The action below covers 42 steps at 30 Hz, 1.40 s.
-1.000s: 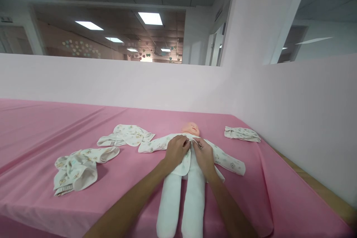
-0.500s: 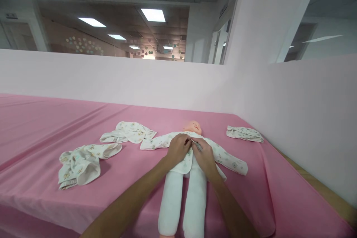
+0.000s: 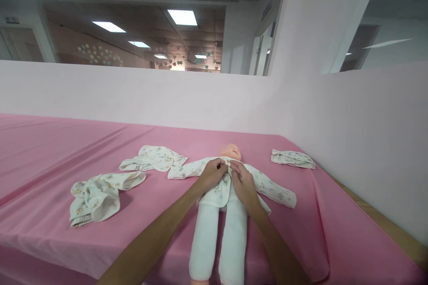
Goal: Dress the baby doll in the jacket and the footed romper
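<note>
A doll (image 3: pixel 231 152) lies on its back on a pink cloth, its head toward the wall and its white legs toward me. It wears a white patterned shirt (image 3: pixel 276 193) with both sleeves spread out. My left hand (image 3: pixel 213 173) pinches the shirt's front edge near the neckline. Close beside it, my right hand (image 3: pixel 242 181) has bent fingers on the other side of the chest opening, closed on the shirt front as far as I can see. A small pale spot shows between the fingertips.
Two crumpled patterned garments, one nearer (image 3: pixel 96 198) and one farther (image 3: pixel 157 158), lie left of the doll. A folded patterned cloth (image 3: pixel 292 159) is at the right. The pink-covered surface (image 3: pixel 160 213) meets a white wall (image 3: pixel 167 98) behind and at the right.
My right hand's fingers have straightened somewhat and shifted up toward the neckline. The left hand has moved slightly up. The doll and the other garments have stayed in place.
</note>
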Tool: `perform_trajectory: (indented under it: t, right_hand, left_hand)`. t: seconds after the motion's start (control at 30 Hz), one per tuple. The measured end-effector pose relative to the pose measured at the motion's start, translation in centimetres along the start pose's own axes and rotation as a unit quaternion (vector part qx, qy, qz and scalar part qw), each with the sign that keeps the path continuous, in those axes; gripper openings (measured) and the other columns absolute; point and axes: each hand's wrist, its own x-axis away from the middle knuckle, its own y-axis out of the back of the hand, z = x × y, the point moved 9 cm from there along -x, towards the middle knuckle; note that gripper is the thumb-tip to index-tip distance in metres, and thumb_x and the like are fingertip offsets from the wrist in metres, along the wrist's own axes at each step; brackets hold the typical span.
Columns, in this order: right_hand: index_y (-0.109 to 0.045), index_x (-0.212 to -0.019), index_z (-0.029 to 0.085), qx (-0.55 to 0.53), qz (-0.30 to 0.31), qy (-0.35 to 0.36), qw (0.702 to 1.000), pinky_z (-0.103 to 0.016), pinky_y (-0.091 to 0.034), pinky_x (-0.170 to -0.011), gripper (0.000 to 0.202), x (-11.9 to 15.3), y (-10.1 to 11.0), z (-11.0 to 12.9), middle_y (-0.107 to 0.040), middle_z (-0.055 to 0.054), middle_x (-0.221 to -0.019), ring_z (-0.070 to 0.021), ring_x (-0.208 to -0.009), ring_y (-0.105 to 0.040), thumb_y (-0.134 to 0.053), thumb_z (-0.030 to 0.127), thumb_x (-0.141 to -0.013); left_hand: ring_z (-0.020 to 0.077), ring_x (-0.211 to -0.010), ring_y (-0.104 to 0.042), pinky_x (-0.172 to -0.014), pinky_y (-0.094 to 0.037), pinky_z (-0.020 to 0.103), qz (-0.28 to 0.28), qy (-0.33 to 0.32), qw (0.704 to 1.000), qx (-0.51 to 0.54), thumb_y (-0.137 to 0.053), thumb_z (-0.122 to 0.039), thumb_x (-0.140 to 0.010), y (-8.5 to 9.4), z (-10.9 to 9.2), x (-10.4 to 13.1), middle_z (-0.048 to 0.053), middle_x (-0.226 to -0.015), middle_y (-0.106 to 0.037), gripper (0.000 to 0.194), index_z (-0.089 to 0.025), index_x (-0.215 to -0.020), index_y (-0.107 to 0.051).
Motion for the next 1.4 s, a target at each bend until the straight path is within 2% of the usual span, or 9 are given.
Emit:
perform_trajectory:
  t: [0.27, 0.4, 0.57, 0.7, 0.8, 0.93, 1.1, 1.27, 1.4]
  right_hand:
    - [-0.065, -0.113, 0.021, 0.002, -0.010, -0.026, 1.000, -0.039, -0.045, -0.097, 0.034, -0.1, 0.1, -0.2, -0.067, -0.007, -0.118, -0.0226, -0.112, -0.060, -0.043, 0.027, -0.088]
    - [-0.065, -0.112, 0.020, -0.035, -0.008, -0.039, 0.999, -0.039, -0.043, -0.101, 0.034, -0.2, 0.2, -0.6, -0.067, -0.007, -0.119, -0.0219, -0.114, -0.059, -0.044, 0.025, -0.086]
    - [-0.062, -0.123, 0.021, -0.075, 0.019, -0.038, 0.996, -0.040, -0.039, -0.108, 0.044, -0.2, -0.2, -0.5, -0.062, -0.006, -0.129, -0.0206, -0.124, -0.053, -0.044, 0.021, -0.084]
    - [-0.066, -0.118, 0.021, -0.082, 0.015, -0.020, 0.996, -0.040, -0.037, -0.110, 0.042, -0.1, -0.1, -0.2, -0.063, -0.005, -0.127, -0.0208, -0.123, -0.053, -0.044, 0.020, -0.082]
    - [-0.064, -0.121, 0.022, -0.090, -0.002, -0.050, 0.995, -0.040, -0.041, -0.106, 0.043, 0.0, 0.0, -0.9, -0.063, -0.006, -0.127, -0.0216, -0.120, -0.056, -0.043, 0.022, -0.083]
    - [-0.062, -0.116, 0.020, -0.083, -0.050, -0.103, 0.990, -0.041, -0.046, -0.096, 0.037, -0.1, 0.8, -2.3, -0.065, -0.008, -0.119, -0.0234, -0.110, -0.059, -0.044, 0.027, -0.084]
    - [-0.062, -0.104, 0.018, 0.001, -0.064, -0.085, 0.994, -0.041, -0.046, -0.091, 0.028, 0.9, 1.6, -1.5, -0.064, -0.011, -0.108, -0.0250, -0.101, -0.058, -0.051, 0.033, -0.083]
    - [-0.063, -0.094, 0.019, 0.196, -0.107, -0.002, 0.975, -0.044, -0.040, -0.092, 0.022, 4.4, 2.6, 1.3, -0.059, -0.009, -0.099, -0.0265, -0.097, -0.052, -0.055, 0.037, -0.084]
    - [-0.063, -0.090, 0.020, 0.225, -0.074, -0.007, 0.971, -0.040, -0.039, -0.086, 0.016, 4.9, 2.2, 1.3, -0.061, -0.007, -0.090, -0.0245, -0.089, -0.053, -0.052, 0.032, -0.085]
  left_hand:
    - [0.0103, -0.062, -0.050, -0.059, -0.040, 0.022, 0.011, -0.010, 1.000, -0.009, -0.051, -0.037, -0.086, -0.2, -0.5, 0.2, -0.003, -0.070, -0.056, 0.021, -0.018, -0.078, -0.057]
    - [0.0098, -0.059, -0.048, -0.056, -0.039, 0.022, -0.003, -0.010, 1.000, -0.017, -0.052, -0.037, -0.085, -0.1, -0.5, 0.2, -0.003, -0.068, -0.055, 0.021, -0.018, -0.077, -0.057]
    - [0.0103, -0.062, -0.050, -0.059, -0.040, 0.023, -0.017, -0.011, 1.000, 0.016, -0.056, -0.036, -0.083, 0.3, 0.0, -0.1, -0.002, -0.071, -0.058, 0.021, -0.016, -0.084, -0.062]
    - [0.0107, -0.064, -0.052, -0.061, -0.041, 0.023, -0.005, -0.011, 0.999, 0.051, -0.057, -0.039, -0.082, 0.2, 0.4, -0.3, 0.000, -0.074, -0.063, 0.025, -0.015, -0.083, -0.065]
    - [0.0116, -0.066, -0.054, -0.061, -0.042, 0.024, 0.004, 0.000, 0.998, 0.055, -0.057, -0.037, -0.082, 0.1, 0.3, -0.2, 0.001, -0.078, -0.065, 0.024, -0.016, -0.090, -0.066]
    - [0.0138, -0.071, -0.056, -0.065, -0.042, 0.026, -0.033, -0.024, 0.997, -0.072, -0.054, -0.029, -0.081, 0.7, -1.7, 0.7, 0.000, -0.079, -0.064, 0.017, -0.018, -0.089, -0.064]
    - [0.0183, -0.076, -0.054, -0.069, -0.039, 0.031, -0.070, -0.060, 0.947, -0.308, -0.055, -0.035, -0.081, 0.7, -4.5, 2.5, 0.000, -0.077, -0.062, 0.018, -0.020, -0.071, -0.055]
    - [0.0204, -0.077, -0.055, -0.072, -0.039, 0.034, -0.056, -0.056, 0.910, -0.407, -0.053, -0.035, -0.082, -0.1, -4.4, 3.6, 0.001, -0.078, -0.063, 0.020, -0.021, -0.070, -0.048]
    - [0.0228, -0.088, -0.058, -0.081, -0.040, 0.038, -0.032, -0.070, 0.900, -0.429, -0.053, -0.032, -0.082, -1.0, -4.0, 4.2, 0.004, -0.092, -0.065, 0.012, -0.020, -0.083, -0.055]
